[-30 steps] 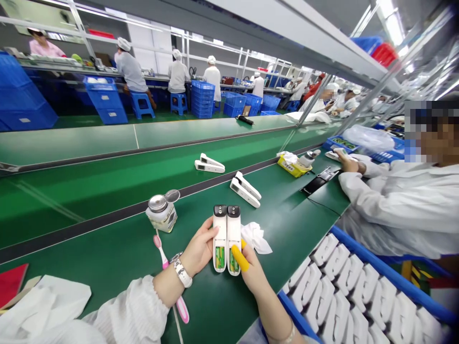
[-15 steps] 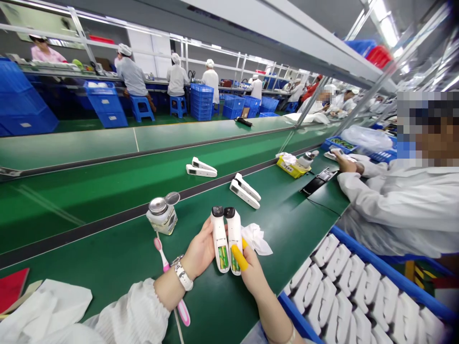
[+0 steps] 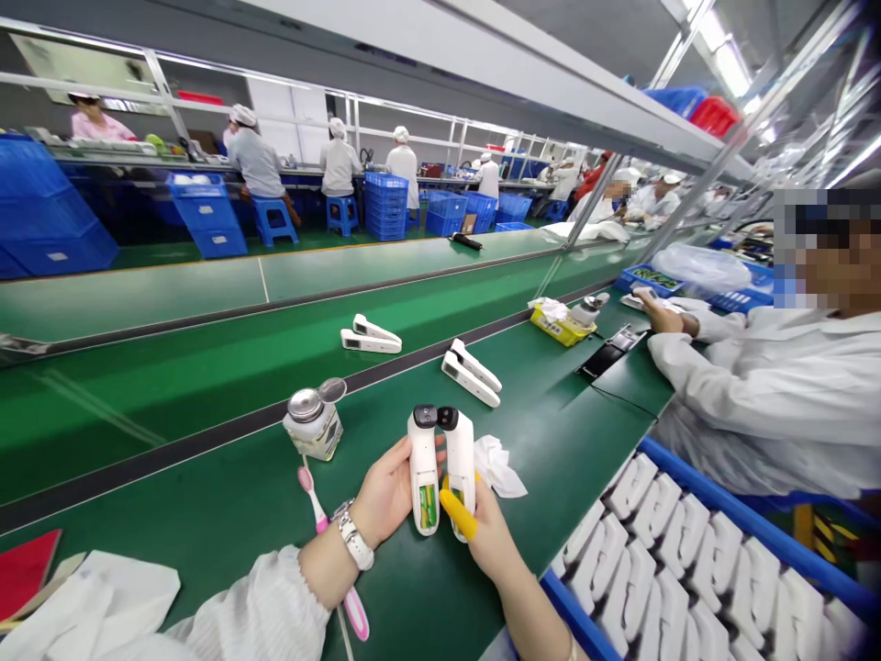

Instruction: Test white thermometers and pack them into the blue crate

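Note:
My left hand grips a white handheld device with a black tip and green batteries showing in its open back. Pressed against it is a second white device, held by my right hand, whose fingers wear yellow finger cots. The two devices touch at their black tips and spread apart lower down, just above the green worktable. A crumpled white wipe lies right beside them.
A small metal-capped dispenser bottle and a pink toothbrush lie left of my hands. Two pairs of white devices rest farther out, one on the conveyor belt. A blue tray of white covers sits at right, beside a seated co-worker.
The two devices were side by side and parallel; now their lower ends have spread apart and they sit lower. The pair on the conveyor belt has drifted left.

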Motion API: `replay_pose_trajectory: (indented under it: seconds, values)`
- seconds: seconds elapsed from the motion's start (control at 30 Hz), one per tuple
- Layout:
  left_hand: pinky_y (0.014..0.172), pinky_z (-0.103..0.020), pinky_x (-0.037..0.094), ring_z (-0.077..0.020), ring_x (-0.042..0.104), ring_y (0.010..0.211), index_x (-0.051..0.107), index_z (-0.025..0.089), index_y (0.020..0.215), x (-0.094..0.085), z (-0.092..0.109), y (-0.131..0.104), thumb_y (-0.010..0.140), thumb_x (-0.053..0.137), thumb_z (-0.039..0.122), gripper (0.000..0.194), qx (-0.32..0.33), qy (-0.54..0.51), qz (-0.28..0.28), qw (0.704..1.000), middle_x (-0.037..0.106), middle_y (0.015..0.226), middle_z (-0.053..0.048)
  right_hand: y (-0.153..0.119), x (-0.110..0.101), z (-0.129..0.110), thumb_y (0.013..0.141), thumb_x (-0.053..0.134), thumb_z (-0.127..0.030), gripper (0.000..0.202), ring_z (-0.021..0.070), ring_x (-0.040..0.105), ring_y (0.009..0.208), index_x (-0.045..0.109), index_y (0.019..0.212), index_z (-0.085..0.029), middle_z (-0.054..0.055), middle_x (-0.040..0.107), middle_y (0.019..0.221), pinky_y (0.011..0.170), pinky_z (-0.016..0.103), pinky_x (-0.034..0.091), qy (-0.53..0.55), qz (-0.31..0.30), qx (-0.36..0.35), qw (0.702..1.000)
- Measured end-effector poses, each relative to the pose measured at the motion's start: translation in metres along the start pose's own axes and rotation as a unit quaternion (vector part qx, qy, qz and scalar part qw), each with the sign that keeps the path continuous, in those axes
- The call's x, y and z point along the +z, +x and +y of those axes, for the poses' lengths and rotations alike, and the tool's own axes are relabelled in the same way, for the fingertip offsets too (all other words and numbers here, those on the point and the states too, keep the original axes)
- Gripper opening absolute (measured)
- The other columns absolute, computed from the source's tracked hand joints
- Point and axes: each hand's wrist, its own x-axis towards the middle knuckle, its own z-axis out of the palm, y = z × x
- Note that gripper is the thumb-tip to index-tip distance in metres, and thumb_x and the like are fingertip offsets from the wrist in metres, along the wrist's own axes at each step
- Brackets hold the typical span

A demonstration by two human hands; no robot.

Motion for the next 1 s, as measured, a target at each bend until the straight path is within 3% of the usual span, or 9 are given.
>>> replay_pose_trajectory:
  seconds: [0.2,0.4,0.53,0.67,0.83,1.0]
  values:
    - [0.094,-0.046,0.04,-0.027,0.062,0.094,0.056,0.005,0.107,0.006,0.003,-0.002,0.09,0.039,0.027,0.033,-0.02,-0.024,-0.014,0.999,0.066,0.1,-0.018,-0.001,0.001,-0.003,0.079,0.06,-0.042,0.036,0.0219,0.057,0.081,0.055,0.105,-0.018,0.006,0.062,0.089,0.07,0.032,0.045,-0.007,-0.026,-0.013,1.0]
    - [0.096,-0.042,0.04,-0.0243,0.063,0.092,0.059,0.004,0.104,0.007,0.005,-0.003,0.09,0.04,0.025,0.032,-0.028,-0.04,-0.017,0.999,0.067,0.097,-0.015,-0.001,0.0,-0.001,0.081,0.058,-0.042,0.033,0.0254,0.055,0.093,0.056,0.103,-0.018,0.006,0.062,0.084,0.076,0.034,0.045,-0.015,-0.023,-0.011,1.0]
    - [0.093,-0.041,0.043,-0.0246,0.063,0.092,0.06,0.004,0.101,0.004,0.004,-0.002,0.089,0.043,0.025,0.029,-0.023,-0.029,-0.019,0.999,0.067,0.098,-0.016,-0.001,-0.002,0.005,0.08,0.06,-0.042,0.034,0.0223,0.056,0.085,0.056,0.102,-0.017,0.006,0.062,0.088,0.073,0.032,0.045,-0.009,-0.025,-0.001,1.0]
    - [0.084,-0.033,0.048,-0.0193,0.064,0.084,0.061,0.008,0.097,-0.001,0.0,0.0,0.081,0.057,0.016,0.019,0.035,0.02,-0.016,0.999,0.068,0.092,-0.012,-0.001,-0.004,0.009,0.077,0.062,-0.043,0.041,0.0173,0.054,0.071,0.054,0.107,-0.016,0.004,0.061,0.084,0.066,0.029,0.045,0.012,-0.009,0.029,0.999]
    - [0.081,-0.03,0.049,-0.017,0.064,0.082,0.061,0.013,0.099,-0.004,-0.005,0.0,0.069,0.071,0.012,0.032,0.052,0.051,-0.001,0.997,0.066,0.084,-0.005,-0.001,-0.005,0.011,0.074,0.065,-0.041,0.035,0.0167,0.053,0.073,0.058,0.1,-0.017,0.002,0.058,0.08,0.068,0.029,0.045,0.015,-0.003,0.02,1.0]
    - [0.08,-0.029,0.05,-0.0168,0.064,0.083,0.06,0.014,0.099,-0.003,-0.005,0.0,0.066,0.075,0.014,0.036,0.054,0.06,0.008,0.997,0.066,0.083,-0.005,0.0,-0.002,0.016,0.074,0.065,-0.044,0.036,0.0163,0.053,0.07,0.058,0.097,-0.017,0.002,0.058,0.078,0.066,0.029,0.043,0.03,0.015,0.033,0.999]
